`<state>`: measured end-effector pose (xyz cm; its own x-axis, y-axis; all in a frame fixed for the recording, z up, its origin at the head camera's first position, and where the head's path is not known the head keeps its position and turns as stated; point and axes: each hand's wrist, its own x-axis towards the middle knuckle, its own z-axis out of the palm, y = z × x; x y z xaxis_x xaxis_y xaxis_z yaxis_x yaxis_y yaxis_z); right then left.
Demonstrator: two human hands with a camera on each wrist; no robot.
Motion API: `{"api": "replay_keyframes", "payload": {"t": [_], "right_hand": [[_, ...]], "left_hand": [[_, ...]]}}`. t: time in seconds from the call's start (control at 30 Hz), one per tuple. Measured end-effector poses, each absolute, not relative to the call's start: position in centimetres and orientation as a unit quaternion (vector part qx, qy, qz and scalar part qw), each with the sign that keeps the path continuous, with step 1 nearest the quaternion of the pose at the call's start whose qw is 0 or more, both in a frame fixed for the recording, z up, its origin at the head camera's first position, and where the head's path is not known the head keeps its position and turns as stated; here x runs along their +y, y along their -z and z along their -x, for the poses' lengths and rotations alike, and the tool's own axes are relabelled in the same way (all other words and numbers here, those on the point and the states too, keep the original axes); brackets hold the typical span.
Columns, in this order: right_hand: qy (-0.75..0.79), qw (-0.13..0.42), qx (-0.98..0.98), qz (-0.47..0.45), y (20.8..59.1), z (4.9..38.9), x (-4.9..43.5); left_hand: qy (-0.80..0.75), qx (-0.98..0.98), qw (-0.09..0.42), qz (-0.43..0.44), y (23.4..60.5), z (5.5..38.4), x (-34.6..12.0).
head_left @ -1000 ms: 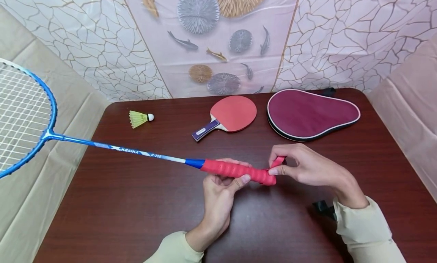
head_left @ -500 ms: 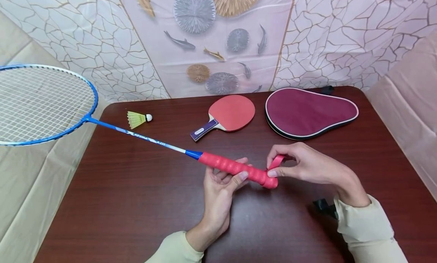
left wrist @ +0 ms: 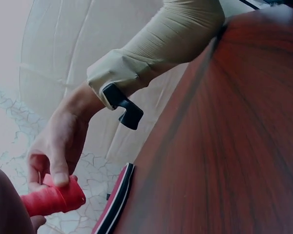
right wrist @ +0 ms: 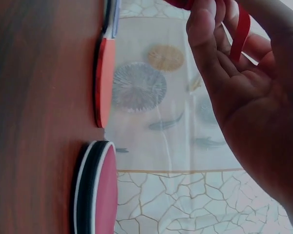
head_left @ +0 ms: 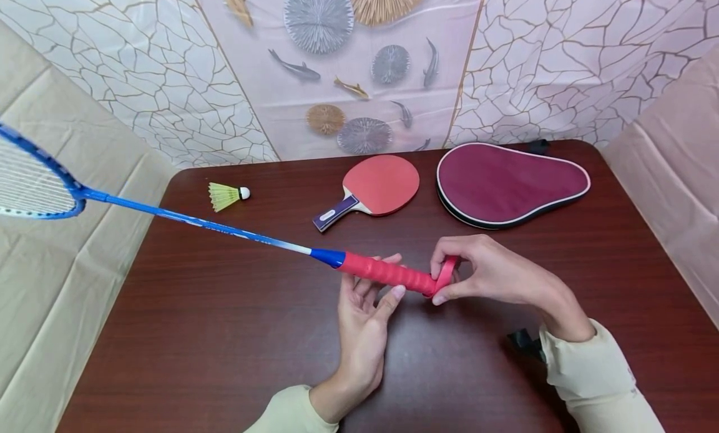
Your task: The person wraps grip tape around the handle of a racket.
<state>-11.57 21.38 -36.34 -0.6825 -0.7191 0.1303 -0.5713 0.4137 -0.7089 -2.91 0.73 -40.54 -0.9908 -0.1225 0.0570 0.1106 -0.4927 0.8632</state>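
Observation:
A blue badminton racket slants above the table, its head cut off by the left edge of the head view. My left hand supports its red ridged handle from below, thumb on the near side and fingertips showing beyond. At the butt end, my right hand pinches a loose strip of red grip tape between thumb and fingers. The left wrist view shows the right thumb against the wrapped butt. In the right wrist view the tape strip loops past the fingers.
On the brown table, a yellow shuttlecock lies at the back left. A red table tennis bat lies at the back middle. Right of it is a maroon bat case. A patterned cloth hangs behind.
The racket has rolled about its shaft, its head swinging up into fuller view and then out to the left. My right hand has shifted slightly left, bringing the tape strip across the butt.

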Motion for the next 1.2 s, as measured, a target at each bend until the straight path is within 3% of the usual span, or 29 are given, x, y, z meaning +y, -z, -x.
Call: {"api": "replay_keyframes", "payload": {"t": [0.2, 0.4, 0.7, 0.97, 1.2], "right_hand": [[0.364, 0.103, 0.839, 0.391, 37.0, 11.7, 20.8], [0.365, 0.109, 0.830, 0.407, 37.0, 11.6, 20.9], [0.387, 0.147, 0.807, 0.420, 36.8, 12.2, 21.9], [0.388, 0.146, 0.809, 0.418, 36.6, 12.2, 22.4], [0.369, 0.160, 0.836, 0.374, 36.7, 12.1, 22.5]], "left_hand": [[0.825, -0.551, 0.103, 0.074, 40.9, 2.7, 1.1], [0.813, -0.567, 0.125, 0.038, 41.7, 3.1, 1.2], [0.817, -0.562, 0.122, 0.025, 42.0, 3.3, 1.2], [0.822, -0.559, 0.109, 0.023, 41.8, 3.4, 1.2], [0.830, -0.548, 0.103, 0.026, 41.8, 3.2, 1.3]]}}
